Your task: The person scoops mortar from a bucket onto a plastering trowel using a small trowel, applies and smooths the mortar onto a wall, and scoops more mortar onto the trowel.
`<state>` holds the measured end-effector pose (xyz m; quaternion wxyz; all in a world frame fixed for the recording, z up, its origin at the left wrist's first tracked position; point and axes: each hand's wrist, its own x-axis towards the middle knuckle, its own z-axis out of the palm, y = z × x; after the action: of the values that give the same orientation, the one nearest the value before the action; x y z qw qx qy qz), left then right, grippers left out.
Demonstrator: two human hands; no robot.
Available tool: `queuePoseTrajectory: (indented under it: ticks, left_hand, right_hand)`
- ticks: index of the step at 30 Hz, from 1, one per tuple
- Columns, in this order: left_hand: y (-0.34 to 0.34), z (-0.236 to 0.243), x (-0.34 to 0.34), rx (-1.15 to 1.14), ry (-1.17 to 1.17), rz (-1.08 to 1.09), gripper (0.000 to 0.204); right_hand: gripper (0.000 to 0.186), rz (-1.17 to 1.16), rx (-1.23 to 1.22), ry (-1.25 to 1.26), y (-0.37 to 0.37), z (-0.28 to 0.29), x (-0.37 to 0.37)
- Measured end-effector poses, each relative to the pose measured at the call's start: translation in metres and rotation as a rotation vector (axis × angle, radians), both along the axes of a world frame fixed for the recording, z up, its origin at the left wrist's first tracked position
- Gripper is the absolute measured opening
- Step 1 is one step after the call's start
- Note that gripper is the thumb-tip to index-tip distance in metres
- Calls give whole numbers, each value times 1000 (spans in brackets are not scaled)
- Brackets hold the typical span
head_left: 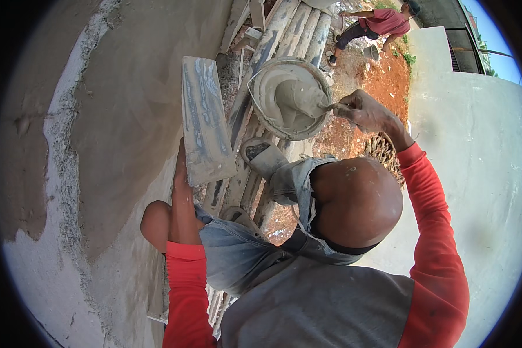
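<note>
My left hand point(180, 165) grips a rectangular plastering board point(206, 122) smeared with grey mortar from underneath; the fingers are mostly hidden behind it. The board is held next to the grey plastered wall point(116, 116). My right hand point(366, 111) is closed on the handle of a small trowel point(323, 107) whose blade is sunk in wet grey plaster inside a round bucket point(260, 107). The bucket rests on wooden poles in front of my bent knees point(354, 200).
I squat on a scaffold of round wooden poles point(298, 29), with red earth point(383, 75) far below. A concrete wall point(475, 145) rises on the right. Another person in a red shirt point(384, 22) bends over near a bucket at the top. My sandalled foot point(264, 156) rests on the poles.
</note>
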<state>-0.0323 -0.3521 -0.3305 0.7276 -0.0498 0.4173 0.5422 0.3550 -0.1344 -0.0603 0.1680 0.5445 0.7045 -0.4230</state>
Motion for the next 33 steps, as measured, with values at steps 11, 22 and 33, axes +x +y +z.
queuePoseTrajectory:
  ticks: [11,22,33]
  left_hand:
    - [2,19,1,-5,44,-5,55]
    - [1,22,-1,-110,87,21,51]
    - [11,19,3,-135,82,-40,54]
  right_hand:
    - [35,506,301,-456,14,32,8]
    - [45,-246,-421,149,-31,-71,18]
    - [34,-812,-687,474,-65,-102,-16]
